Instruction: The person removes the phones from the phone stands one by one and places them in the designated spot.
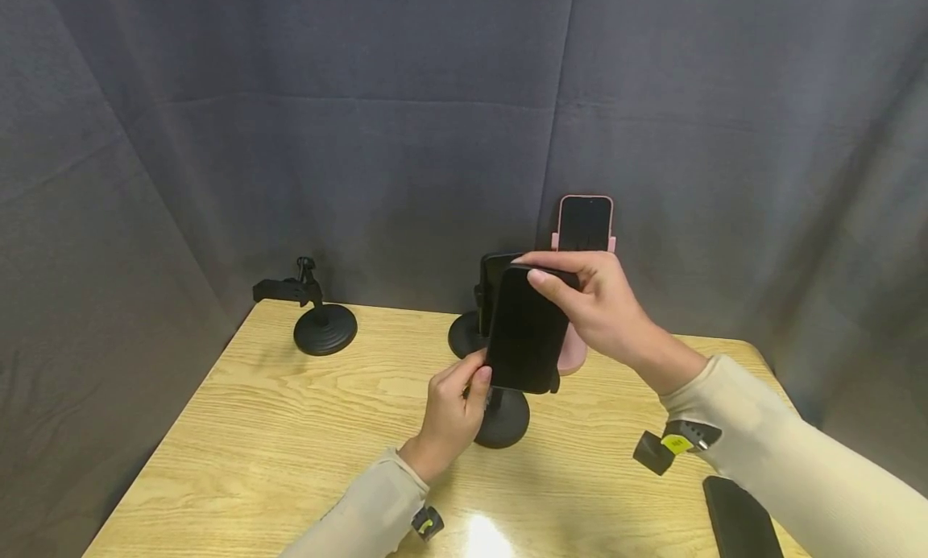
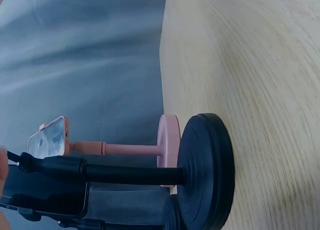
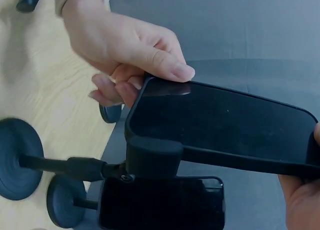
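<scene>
A black smartphone (image 1: 528, 332) is held upright and slightly tilted between both hands, its dark screen facing me. My right hand (image 1: 598, 304) grips its top end, thumb on the front. At the lower left corner, my left hand (image 1: 453, 409) pinches the phone, with the thumb over the screen edge in the right wrist view. A black clamp jaw (image 3: 154, 157) sits along the phone's lower side edge. That clamp belongs to a black phone stand, whose round base (image 1: 503, 421) rests on the table below; its pole (image 2: 135, 175) shows in the left wrist view.
Behind stand another black stand (image 1: 467, 336) carrying a phone and a pink stand (image 1: 573, 350) with a pink-cased phone (image 1: 586, 220). A black stand with a bare clamp (image 1: 325, 328) is at the back left. A dark flat phone (image 1: 741, 518) lies near the table's right front.
</scene>
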`<state>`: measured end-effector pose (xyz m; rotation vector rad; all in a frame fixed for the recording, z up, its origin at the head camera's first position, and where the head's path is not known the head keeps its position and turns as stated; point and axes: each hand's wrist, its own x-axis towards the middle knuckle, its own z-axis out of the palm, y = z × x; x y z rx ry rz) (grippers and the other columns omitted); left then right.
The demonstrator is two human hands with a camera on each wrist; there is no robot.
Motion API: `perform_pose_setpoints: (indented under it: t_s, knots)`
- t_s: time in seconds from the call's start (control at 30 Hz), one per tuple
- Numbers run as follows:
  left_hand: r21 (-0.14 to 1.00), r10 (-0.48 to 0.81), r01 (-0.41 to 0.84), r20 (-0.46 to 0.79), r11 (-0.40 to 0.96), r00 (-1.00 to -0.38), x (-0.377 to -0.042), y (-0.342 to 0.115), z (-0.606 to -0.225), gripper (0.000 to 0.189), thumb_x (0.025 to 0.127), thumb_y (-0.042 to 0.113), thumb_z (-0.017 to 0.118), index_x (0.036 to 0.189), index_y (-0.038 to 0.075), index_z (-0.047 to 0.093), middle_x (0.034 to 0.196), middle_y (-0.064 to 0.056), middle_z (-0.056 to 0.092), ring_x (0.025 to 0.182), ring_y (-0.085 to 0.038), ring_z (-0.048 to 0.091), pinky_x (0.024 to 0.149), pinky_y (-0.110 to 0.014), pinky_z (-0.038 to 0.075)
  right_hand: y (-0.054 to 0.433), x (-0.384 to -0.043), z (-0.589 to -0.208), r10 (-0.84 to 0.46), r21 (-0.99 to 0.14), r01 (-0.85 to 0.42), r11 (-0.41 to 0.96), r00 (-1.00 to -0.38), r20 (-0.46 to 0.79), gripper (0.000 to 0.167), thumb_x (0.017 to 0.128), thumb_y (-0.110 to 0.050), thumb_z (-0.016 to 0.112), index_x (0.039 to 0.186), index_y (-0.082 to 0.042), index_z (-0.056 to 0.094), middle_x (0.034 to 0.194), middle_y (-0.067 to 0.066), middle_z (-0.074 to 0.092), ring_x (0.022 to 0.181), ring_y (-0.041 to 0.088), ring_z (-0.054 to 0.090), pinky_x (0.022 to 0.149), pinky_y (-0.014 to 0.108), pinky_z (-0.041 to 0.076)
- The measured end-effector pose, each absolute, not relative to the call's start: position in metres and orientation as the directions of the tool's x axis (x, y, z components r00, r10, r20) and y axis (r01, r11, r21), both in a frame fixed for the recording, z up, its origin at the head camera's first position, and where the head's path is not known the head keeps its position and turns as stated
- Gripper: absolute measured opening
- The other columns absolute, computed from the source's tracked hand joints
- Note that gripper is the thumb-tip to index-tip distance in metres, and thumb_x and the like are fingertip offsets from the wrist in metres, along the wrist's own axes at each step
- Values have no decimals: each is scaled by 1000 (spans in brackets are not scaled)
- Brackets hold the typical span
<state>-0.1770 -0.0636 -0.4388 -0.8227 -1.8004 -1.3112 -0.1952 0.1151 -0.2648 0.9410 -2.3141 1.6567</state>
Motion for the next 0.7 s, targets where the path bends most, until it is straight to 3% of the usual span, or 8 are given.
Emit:
perform_pose_setpoints:
  t_s: [0.2,0.33,0.43,0.6,0.7]
  knots:
    - [478,69,831,854,286,-515,-176,-66,-438,38,110,24,43,108,-4,68,74,-8,67,62,-13,61,60,-16,54,109,-196,-261,-442,-774,-591,228,-771,458,22,98,4,60,117,7,70,110,18,74,89,6,73,83,23,61]
    - [480,66,832,855,279,-515,-176,-65,-437,37,110,23,43,107,-4,68,73,-8,66,61,-13,60,60,-16,53,108,-196,-259,-444,-773,-589,234,-772,454,22,98,5,59,117,8,70,111,26,73,88,6,73,82,23,61]
    - [492,61,829,850,265,-524,-176,-65,-437,35,110,22,43,108,-4,67,71,-9,65,59,-12,59,59,-15,52,108,-195,-260,-413,-776,-583,242,-785,461,22,98,5,60,117,8,70,109,21,74,86,5,73,81,23,61]
    - [499,56,826,847,263,-529,-176,-64,-437,34,110,21,44,110,-4,67,69,-9,63,59,-12,59,57,-15,51,109,-193,-263,-340,-791,-566,230,-809,480,21,97,2,62,116,9,70,99,-10,76,85,4,73,81,21,60]
    - [501,53,824,846,266,-531,-176,-65,-436,35,110,21,43,111,-5,67,69,-8,63,59,-13,59,58,-15,51,109,-192,-266,-305,-801,-562,205,-815,493,21,98,2,62,116,10,70,95,-20,74,85,3,73,79,21,61]
